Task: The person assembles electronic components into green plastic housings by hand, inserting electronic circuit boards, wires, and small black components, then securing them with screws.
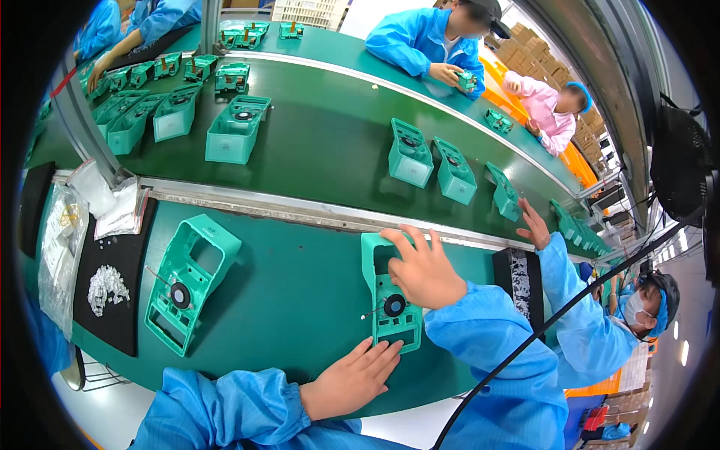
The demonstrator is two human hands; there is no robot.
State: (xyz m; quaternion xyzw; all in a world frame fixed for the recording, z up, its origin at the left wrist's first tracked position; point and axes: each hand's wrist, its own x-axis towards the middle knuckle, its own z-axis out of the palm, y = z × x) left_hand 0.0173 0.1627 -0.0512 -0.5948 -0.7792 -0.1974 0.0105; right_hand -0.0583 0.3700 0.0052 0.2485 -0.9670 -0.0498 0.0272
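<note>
A green plastic housing (377,277) with a round black speaker (395,304) and thin wires lies on the bench in front of me. My left hand (351,381) rests flat, fingers stretched out over the housing's near edge. Spread over its far right part are the fingers of my right hand (426,271). The thumb reaches towards the large opening, and the hand hides that side; whether a small part sits under it I cannot tell. To the left lies a second green housing (208,229), tilted, also with a speaker (180,295) and wire.
Small clear plastic pieces (107,291) lie on a black mat (124,334) beside plastic bags (64,262). A black bin (517,289) of pieces stands right. Beyond a metal rail, a green conveyor (315,142) carries several housings. A co-worker's hand (534,223) reaches over it; a black cable (525,343) crosses the right.
</note>
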